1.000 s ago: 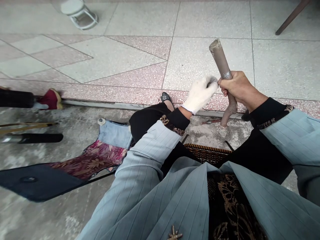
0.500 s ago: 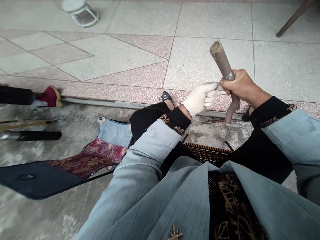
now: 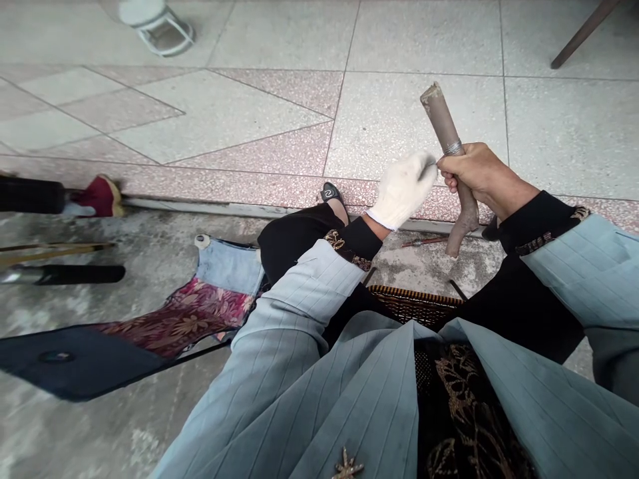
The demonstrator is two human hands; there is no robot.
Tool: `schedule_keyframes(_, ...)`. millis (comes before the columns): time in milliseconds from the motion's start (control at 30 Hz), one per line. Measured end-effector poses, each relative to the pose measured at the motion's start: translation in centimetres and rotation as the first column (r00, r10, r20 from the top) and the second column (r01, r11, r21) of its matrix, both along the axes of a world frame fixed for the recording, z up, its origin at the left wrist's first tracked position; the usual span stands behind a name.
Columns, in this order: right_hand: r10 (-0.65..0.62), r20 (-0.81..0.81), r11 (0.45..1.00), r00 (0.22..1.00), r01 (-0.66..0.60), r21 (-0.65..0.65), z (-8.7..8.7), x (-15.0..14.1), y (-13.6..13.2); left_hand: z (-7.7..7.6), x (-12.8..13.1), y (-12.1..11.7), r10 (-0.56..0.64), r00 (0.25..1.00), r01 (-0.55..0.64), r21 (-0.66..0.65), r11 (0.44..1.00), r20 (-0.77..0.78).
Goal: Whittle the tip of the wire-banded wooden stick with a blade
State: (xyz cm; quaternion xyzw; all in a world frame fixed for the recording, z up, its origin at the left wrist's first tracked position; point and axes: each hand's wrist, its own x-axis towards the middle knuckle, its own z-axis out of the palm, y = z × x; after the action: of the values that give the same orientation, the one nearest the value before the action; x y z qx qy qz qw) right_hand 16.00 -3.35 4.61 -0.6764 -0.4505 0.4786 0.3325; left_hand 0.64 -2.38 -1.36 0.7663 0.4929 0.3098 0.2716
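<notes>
A thick crooked wooden stick point(image 3: 439, 118) stands tilted in front of me, and my right hand point(image 3: 480, 167) is wrapped round its middle. Just above the fist, several turns of thin silvery wire point(image 3: 453, 148) circle the wood; the right thumb lies close below them. The stick's bent lower end sticks out under the hand. My left hand point(image 3: 405, 186) wears a white knitted glove and is closed, its fingertips close beside the right thumb. What the gloved fingers pinch, if anything, is too small to make out.
Below my hands a thin reddish rod point(image 3: 425, 241) lies on the concrete, near a wicker seat edge point(image 3: 414, 303). A folding chair with patterned cloth point(image 3: 184, 313) stands at left, with a person's red shoe point(image 3: 100, 196) beyond. A white stool point(image 3: 157, 26) is at upper left.
The gloved left hand has turned over, its knuckles rolling upward, and stays near the right thumb. The stick has tipped slightly within my right hand's grip.
</notes>
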Motion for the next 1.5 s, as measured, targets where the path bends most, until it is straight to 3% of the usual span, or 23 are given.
schedule_keyframes(100,0.024,-0.102,0.999,0.994,-0.028,-0.036,0.1,0.5,0.1,1.0,0.1,0.1,0.008,0.963,0.083,-0.325,0.942,0.270)
schedule_keyframes(200,0.066,-0.233,0.991,0.970,-0.090,-0.094,-0.1,1.7,0.5,1.6,0.0,-0.1,0.089,0.844,0.278,-0.574,0.770,0.529)
schedule_keyframes(300,0.113,-0.322,0.980,0.940,-0.160,-0.120,-0.2,3.0,0.9,1.7,-0.4,-0.4,0.146,0.744,0.401,-0.611,0.683,0.652)
schedule_keyframes(533,0.180,-0.362,0.976,0.915,-0.212,-0.051,-0.2,4.8,1.0,2.0,-0.8,-0.6,0.173,0.738,0.404,-0.634,0.660,0.652)
schedule_keyframes(633,0.229,-0.286,0.973,0.930,-0.228,0.036,0.1,5.3,0.8,2.4,-0.8,-0.7,0.144,0.787,0.366,-0.642,0.674,0.600)
schedule_keyframes(800,0.199,-0.060,0.973,0.978,-0.190,0.129,-0.2,5.1,0.5,2.4,-0.7,-0.8,0.031,0.862,0.285,-0.535,0.795,0.505)
schedule_keyframes(900,0.187,0.154,0.967,0.970,-0.210,0.145,-0.6,4.9,0.6,1.9,-0.7,-0.7,-0.033,0.896,0.268,-0.480,0.835,0.443)
schedule_keyframes(1000,0.229,0.392,0.947,0.891,-0.296,0.121,-1.1,5.2,1.0,1.4,-0.9,-0.5,-0.100,0.925,0.254,-0.405,0.878,0.366)
schedule_keyframes(1167,0.279,0.733,0.878,0.620,-0.474,0.067,-1.7,6.1,1.8,1.2,-1.1,-0.4,-0.168,0.954,0.243,-0.310,0.919,0.249)
schedule_keyframes(1367,0.373,0.767,0.855,0.523,-0.515,-0.064,-2.2,6.8,2.5,1.6,-1.4,-0.4,-0.178,0.970,0.224,-0.317,0.922,0.168)
schedule_keyframes(1500,0.496,0.758,0.816,0.425,-0.526,-0.239,-2.3,6.8,2.6,1.9,-1.3,-0.6,-0.209,0.968,0.242,-0.318,0.917,0.137)
